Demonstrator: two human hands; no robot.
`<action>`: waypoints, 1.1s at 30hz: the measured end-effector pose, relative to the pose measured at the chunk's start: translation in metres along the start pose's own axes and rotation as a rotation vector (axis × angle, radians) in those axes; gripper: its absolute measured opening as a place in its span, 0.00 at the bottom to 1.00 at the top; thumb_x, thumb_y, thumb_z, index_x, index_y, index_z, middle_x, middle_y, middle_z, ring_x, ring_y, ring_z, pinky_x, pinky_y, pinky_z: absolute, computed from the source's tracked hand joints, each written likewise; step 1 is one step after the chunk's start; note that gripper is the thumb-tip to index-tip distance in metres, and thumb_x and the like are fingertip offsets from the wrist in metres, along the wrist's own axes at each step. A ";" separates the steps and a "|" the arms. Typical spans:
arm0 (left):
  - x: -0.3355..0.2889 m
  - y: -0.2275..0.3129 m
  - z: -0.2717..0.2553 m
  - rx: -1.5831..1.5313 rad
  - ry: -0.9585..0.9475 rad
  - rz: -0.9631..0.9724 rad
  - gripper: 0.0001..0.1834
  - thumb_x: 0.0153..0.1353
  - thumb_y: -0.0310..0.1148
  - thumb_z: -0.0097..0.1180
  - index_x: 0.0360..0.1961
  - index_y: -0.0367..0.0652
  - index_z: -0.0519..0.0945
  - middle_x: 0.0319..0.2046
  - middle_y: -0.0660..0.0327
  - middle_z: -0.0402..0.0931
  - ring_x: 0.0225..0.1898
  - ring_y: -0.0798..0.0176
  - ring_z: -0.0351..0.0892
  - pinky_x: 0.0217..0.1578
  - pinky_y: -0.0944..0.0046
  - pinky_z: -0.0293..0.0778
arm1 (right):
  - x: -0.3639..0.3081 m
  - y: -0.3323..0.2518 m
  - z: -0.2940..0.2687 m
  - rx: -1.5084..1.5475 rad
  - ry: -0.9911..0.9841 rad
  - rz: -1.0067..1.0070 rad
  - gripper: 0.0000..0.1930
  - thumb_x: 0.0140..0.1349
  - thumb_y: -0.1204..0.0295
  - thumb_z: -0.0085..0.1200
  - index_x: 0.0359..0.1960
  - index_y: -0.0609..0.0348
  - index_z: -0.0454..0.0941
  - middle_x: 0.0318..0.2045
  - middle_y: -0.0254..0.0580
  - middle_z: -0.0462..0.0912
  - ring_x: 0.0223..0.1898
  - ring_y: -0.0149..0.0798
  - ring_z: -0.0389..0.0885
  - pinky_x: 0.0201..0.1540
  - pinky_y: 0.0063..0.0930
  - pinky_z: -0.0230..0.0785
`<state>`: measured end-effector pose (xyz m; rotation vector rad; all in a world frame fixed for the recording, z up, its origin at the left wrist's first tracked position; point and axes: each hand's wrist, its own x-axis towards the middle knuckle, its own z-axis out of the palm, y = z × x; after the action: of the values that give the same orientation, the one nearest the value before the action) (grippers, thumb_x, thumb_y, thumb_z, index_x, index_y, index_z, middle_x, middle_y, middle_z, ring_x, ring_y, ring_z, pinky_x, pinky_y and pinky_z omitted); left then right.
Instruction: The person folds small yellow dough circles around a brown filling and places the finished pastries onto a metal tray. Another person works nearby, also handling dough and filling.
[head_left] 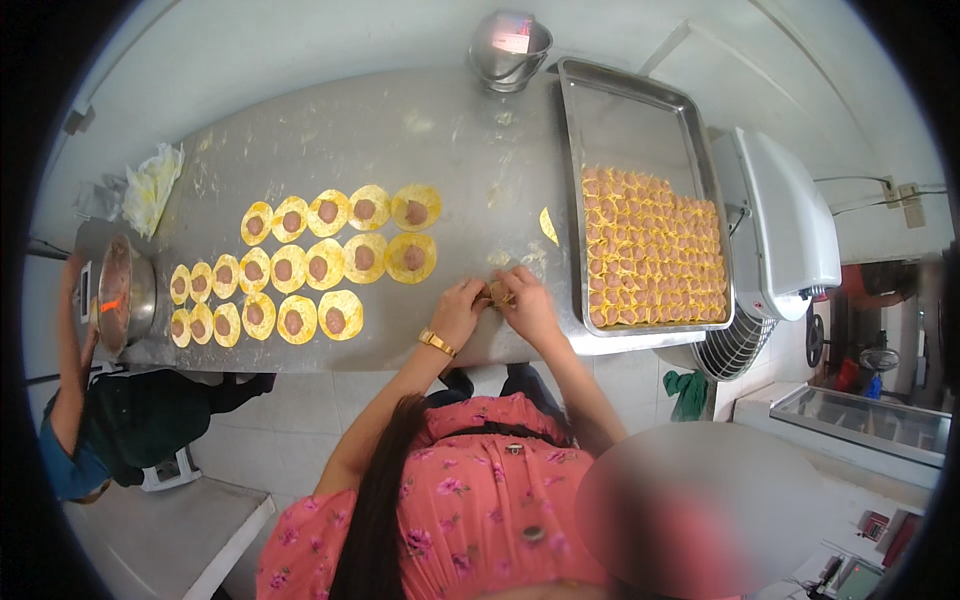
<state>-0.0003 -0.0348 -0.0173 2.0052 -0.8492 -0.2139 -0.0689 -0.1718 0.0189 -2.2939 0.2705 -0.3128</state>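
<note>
Near the table's front edge, both hands close around one small open-topped dumpling (498,292), its meat filling showing between the fingertips. My left hand (458,315), with a gold watch at its wrist, pinches one side. The fingers of my right hand (528,308) press the other side. To the left lie rows of round yellow wrappers (324,262), each with a ball of meat filling in the middle. At the right, a metal tray (640,92) holds many finished-looking dumplings (655,250) packed tightly in its nearer part.
A folded yellow wrapper scrap (548,226) lies left of the tray. A metal bucket (510,60) stands at the far edge. At the far left, a co-worker's arm (70,350) reaches beside a bowl of filling (125,295). A white machine (785,215) stands right of the tray.
</note>
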 end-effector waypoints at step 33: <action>-0.035 0.122 0.071 0.033 0.272 -0.579 0.07 0.54 0.20 0.54 0.35 0.35 0.77 0.30 0.60 0.80 0.33 0.68 0.79 0.36 0.69 0.74 | 0.179 0.293 -0.301 -0.254 -0.477 -0.093 0.20 0.36 0.89 0.51 0.34 0.61 0.79 0.33 0.42 0.77 0.34 0.46 0.76 0.35 0.34 0.71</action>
<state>-0.1178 -0.1027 0.0346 2.2066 -0.0880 -0.2440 -0.0198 -0.6255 0.0256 -2.5504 -0.0436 0.2390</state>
